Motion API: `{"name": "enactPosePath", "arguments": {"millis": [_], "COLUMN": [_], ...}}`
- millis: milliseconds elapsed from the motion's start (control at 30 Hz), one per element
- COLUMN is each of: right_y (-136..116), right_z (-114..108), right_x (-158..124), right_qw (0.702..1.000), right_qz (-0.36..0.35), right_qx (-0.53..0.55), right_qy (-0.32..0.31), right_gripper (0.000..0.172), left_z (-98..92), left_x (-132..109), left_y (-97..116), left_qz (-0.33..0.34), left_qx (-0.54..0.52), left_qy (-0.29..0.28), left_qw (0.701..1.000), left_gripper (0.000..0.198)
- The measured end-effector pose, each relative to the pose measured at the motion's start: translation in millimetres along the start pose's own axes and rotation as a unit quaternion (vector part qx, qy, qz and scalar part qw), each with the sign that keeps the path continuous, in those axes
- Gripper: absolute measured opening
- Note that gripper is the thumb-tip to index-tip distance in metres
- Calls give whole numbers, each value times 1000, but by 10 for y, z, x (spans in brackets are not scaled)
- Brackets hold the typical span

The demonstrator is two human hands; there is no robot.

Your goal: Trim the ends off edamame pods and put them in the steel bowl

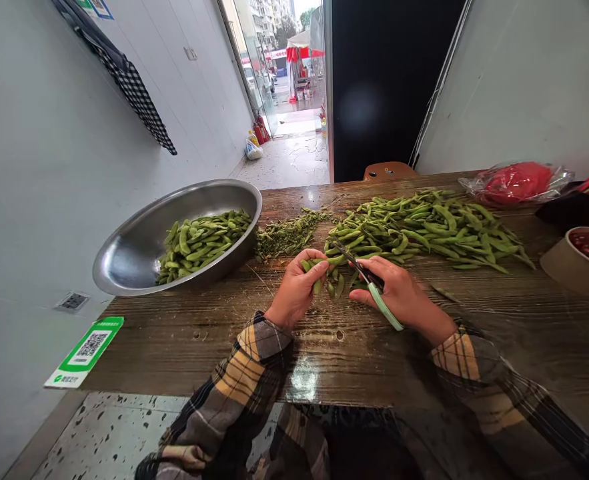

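Note:
My left hand (297, 287) is closed on a few green soybean pods (324, 275) just above the wooden table (184, 337). My right hand (401, 297) grips scissors (369, 283) with pale green handles, their dark blades pointing left toward the held pods. A large heap of untrimmed pods (424, 230) lies right behind both hands. A steel bowl (139, 250) at the table's left holds trimmed pods (201, 243). Between bowl and heap lies a small pile of cut stem bits (287, 233).
A tan bowl of red items (581, 260) and a clear bag with red contents (517, 181) sit at the right. A chair back (389, 171) shows beyond the far edge. A white wall runs along the left, with a QR sticker (87, 351) low on it.

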State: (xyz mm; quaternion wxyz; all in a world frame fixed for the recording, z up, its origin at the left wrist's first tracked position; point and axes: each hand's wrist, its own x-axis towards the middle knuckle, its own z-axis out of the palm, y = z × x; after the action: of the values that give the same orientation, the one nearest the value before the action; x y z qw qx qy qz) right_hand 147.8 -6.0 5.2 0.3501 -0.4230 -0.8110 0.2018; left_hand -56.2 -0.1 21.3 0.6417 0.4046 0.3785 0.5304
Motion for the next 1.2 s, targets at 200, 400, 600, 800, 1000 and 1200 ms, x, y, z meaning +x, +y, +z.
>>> {"name": "enactPosePath", "arguments": {"millis": [200,400,600,800,1000,1200], "right_y": [-29,-50,-90,-43,25,59], "right_z": [4,26,55,24,-11,7], "right_x": [-20,-33,-45,-24,6,4], "right_qw": [999,998,995,998,998,997], "right_qz": [-1,-10,-2,-7,7,4], "right_qx": [-17,-51,-79,-55,-53,-69], "right_qy": [-27,-43,-65,-18,36,37], "right_gripper": [38,38,38,37,39,40], "left_z": [-7,3,-41,-101,-127,-98], "left_x": [18,36,68,76,59,40], "left_y": [24,41,-3,31,67,-64], "left_qz": [-29,-30,-26,-30,-15,90], "left_qx": [-63,-59,-40,-46,148,533], "left_qy": [6,35,52,57,-19,-45], "left_qw": [998,997,997,997,989,840], "left_gripper": [29,27,21,19,11,16]}}
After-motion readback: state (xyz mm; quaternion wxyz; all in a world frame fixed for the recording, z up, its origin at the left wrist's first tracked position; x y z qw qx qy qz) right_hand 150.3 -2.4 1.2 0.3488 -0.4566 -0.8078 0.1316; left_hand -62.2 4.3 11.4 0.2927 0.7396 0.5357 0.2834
